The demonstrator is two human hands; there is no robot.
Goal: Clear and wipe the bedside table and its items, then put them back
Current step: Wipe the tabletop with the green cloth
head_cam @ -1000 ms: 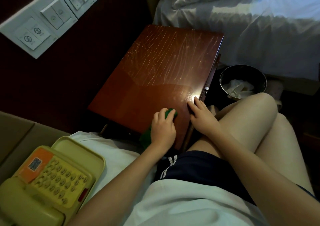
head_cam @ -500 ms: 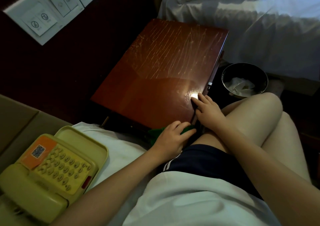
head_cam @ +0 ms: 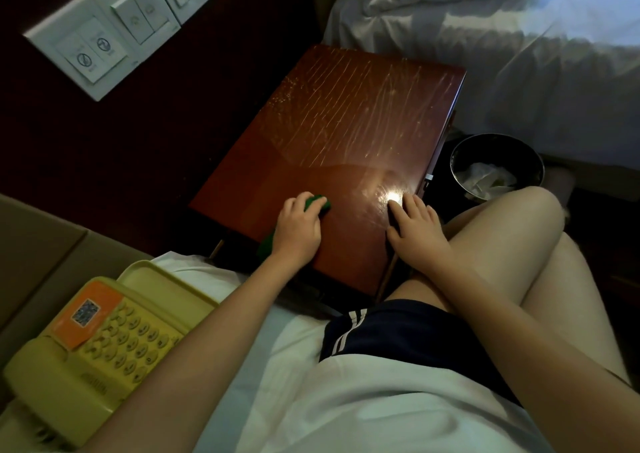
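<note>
The left hand (head_cam: 298, 225) curls around a green cloth (head_cam: 320, 203), pressing it on the wooden surface (head_cam: 346, 123) near the front edge. The right hand (head_cam: 415, 227) lies flat with straight fingers by the right edge. A yellow phone (head_cam: 104, 341) rests on white bedding (head_cam: 187, 262).

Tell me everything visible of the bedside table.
The table has a flat rectangular top of glossy reddish-brown wood. Pale streaks cover its far half; the near half looks darker, with a glare spot near the right edge. The left hand presses a green cloth on the near part; the right hand rests on the right edge, fingers straight. A bin stands on the floor beside it.
</note>
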